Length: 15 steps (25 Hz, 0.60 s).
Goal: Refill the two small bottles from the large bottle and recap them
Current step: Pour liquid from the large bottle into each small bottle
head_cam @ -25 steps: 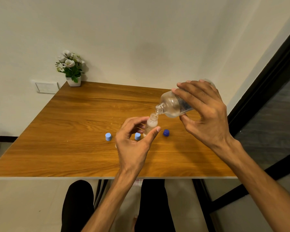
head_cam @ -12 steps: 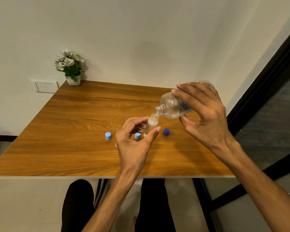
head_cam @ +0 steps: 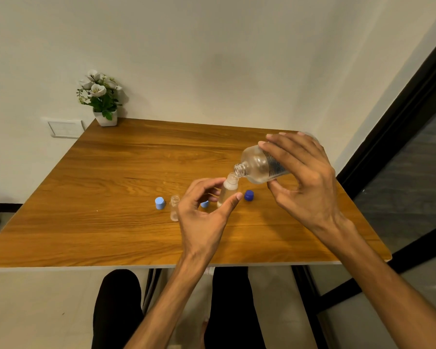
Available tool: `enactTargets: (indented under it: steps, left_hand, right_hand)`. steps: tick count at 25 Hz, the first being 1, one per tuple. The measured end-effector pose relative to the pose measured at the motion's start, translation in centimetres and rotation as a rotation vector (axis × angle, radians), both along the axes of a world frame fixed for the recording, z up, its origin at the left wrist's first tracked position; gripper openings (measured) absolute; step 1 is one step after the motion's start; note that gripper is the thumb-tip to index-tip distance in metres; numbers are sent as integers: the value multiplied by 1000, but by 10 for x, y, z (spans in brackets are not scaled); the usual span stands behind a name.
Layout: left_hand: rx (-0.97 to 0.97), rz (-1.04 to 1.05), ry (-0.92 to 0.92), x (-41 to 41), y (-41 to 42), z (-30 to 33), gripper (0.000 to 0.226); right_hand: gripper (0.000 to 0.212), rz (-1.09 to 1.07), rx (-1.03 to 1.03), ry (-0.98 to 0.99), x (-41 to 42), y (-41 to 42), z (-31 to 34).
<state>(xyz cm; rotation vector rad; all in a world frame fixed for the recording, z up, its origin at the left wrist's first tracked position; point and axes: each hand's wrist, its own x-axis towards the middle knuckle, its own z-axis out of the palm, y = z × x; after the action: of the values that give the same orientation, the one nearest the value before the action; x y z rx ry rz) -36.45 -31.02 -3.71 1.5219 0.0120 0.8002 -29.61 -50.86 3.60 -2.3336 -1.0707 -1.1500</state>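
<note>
My right hand [head_cam: 305, 177] grips the large clear bottle [head_cam: 258, 164], tilted with its open mouth just above the neck of a small clear bottle [head_cam: 229, 190]. That small bottle stands upright on the wooden table [head_cam: 111, 187], and my left hand [head_cam: 204, 212] holds it between thumb and fingers. A second small bottle [head_cam: 174, 207], uncapped, stands just left of my left hand. Two light blue caps lie on the table: one cap [head_cam: 159, 203] left of the second bottle, the other cap [head_cam: 205, 204] partly hidden behind my fingers. A dark blue cap [head_cam: 249, 195] sits right of the held bottle.
A white pot of flowers [head_cam: 102, 102] stands at the table's far left corner against the wall. A dark door frame [head_cam: 398, 117] runs along the right. The table's near edge [head_cam: 86, 267] is above my knees.
The large bottle's mouth has stayed over the small bottle's neck while tilting slightly. The second small bottle now shows left of my left hand. Both hands keep their grips.
</note>
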Motion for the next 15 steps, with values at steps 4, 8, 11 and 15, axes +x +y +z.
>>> enactTargets:
  steps: [4,8,11,15]
  left_hand:
    - [13,-23,97,17,-7,-21,37]
    - [71,-38,248,37,-14,-49,41]
    - [82,-58,371,51,-17,-69,41]
    - [92,-58,427,67,-19,-79,41]
  right_hand:
    - [75,-57,91,143,5,-6,-36]
    - [75,-96,261,319,4,-2,-77]
    - [73,-125,406,425,3,4,-100]
    - [76,-148,486,493,-1,5,-112]
